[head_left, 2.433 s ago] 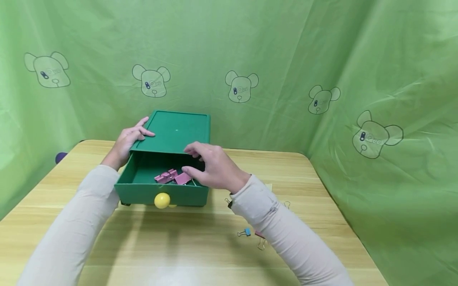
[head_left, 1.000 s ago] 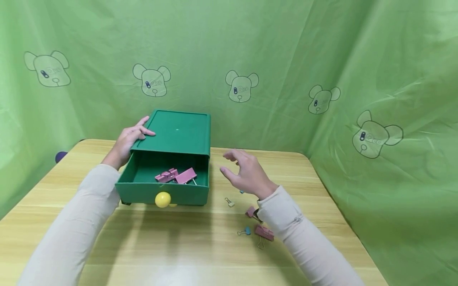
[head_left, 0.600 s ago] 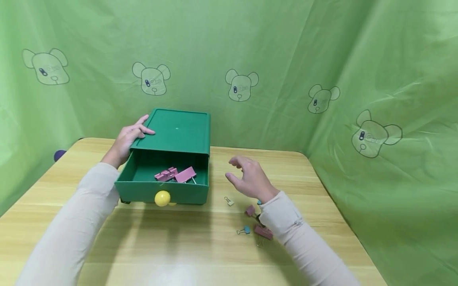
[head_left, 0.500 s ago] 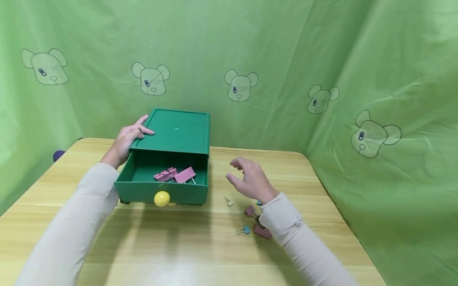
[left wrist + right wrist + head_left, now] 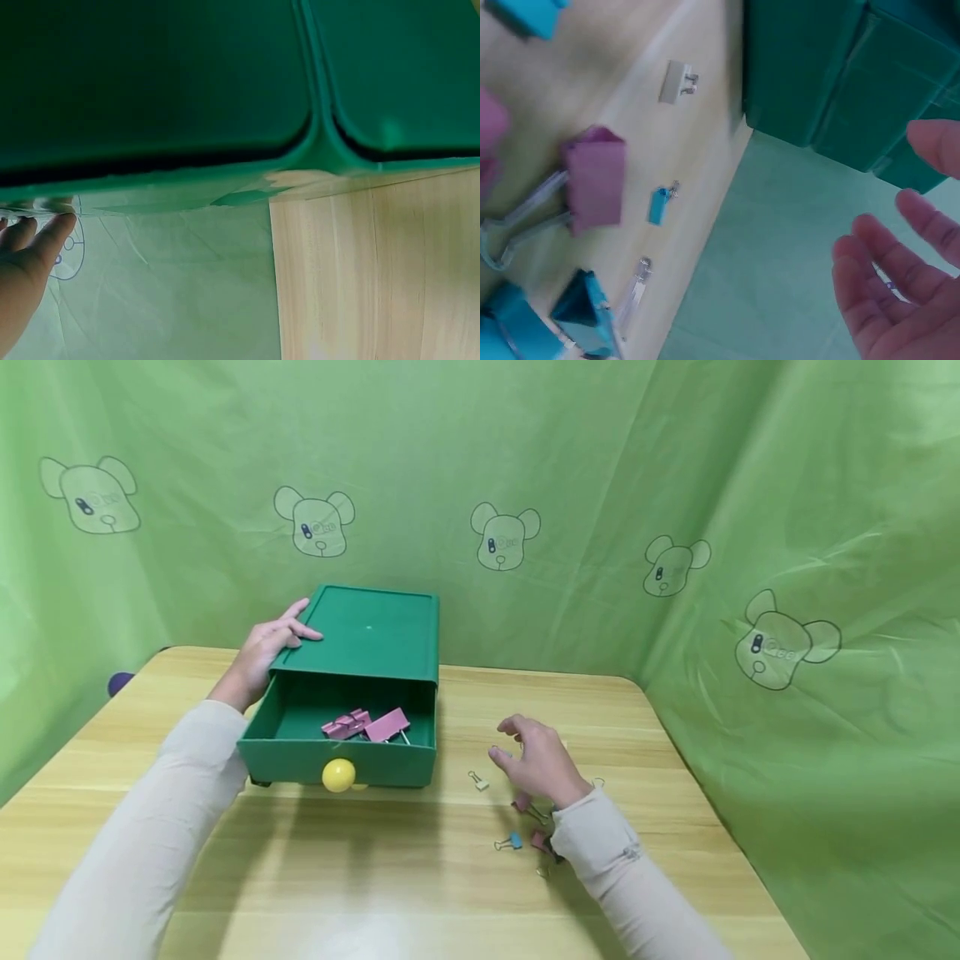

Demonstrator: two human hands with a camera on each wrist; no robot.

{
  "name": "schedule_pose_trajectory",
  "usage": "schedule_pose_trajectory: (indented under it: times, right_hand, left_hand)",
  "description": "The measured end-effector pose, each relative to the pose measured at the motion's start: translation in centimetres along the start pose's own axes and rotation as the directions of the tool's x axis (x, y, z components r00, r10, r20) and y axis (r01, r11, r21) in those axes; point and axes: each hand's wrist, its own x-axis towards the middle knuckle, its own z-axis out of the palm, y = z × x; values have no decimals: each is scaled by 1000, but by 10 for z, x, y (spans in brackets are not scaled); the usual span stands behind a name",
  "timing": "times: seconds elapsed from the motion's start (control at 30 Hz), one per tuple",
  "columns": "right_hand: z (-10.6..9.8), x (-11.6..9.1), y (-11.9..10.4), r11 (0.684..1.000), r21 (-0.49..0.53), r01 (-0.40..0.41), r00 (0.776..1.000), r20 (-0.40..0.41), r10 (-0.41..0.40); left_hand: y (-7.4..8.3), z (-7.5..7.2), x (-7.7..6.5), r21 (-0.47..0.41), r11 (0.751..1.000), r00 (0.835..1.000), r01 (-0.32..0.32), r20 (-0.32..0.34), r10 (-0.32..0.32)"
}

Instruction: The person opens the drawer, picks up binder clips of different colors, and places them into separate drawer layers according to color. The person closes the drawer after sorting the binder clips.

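A green box [image 5: 375, 622] stands on the table with its drawer [image 5: 288, 762] pulled out toward me. My left hand [image 5: 262, 652] rests against the box's left side, its fingers lying over the top edge. Two pink binder clips [image 5: 387, 725] lie inside the drawer. To the right, my right hand [image 5: 546, 767] hovers above the table with thumb and fingers apart, holding nothing. Under and around it lie loose binder clips: a cream one [image 5: 481, 784], a small blue one [image 5: 514, 840], and a large pink one [image 5: 596, 184] in the right wrist view. My sleeve and hand hide some of them.
A yellow knob [image 5: 338, 775] sticks out from the drawer front. More blue binder clips [image 5: 589, 315] show in the right wrist view. The wooden table [image 5: 360, 893] is enclosed by green curtains [image 5: 570, 510] behind and at the sides.
My right hand has drawn back from over the drawer to the right, then lowered toward the clips on the table. The left hand has stayed on the box.
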Motion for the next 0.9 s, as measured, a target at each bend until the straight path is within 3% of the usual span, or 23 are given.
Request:
schedule_pose_trajectory:
  times: [0.27,0.43,0.9]
  right_hand:
    - [7,-8,10,988,65,-142,982,134,133]
    - [10,-11,16,986,29,-167,967,198,158]
    - [20,-14,34,987,-136,-87,939,320,126]
  left_hand:
    - [-1,1,1,-17,1000,1000,-6,-5,6]
    - [-1,0,2,-21,1000,1000,-2,-8,2]
    - [-1,-2,1,-14,1000,1000,8,4,-8]
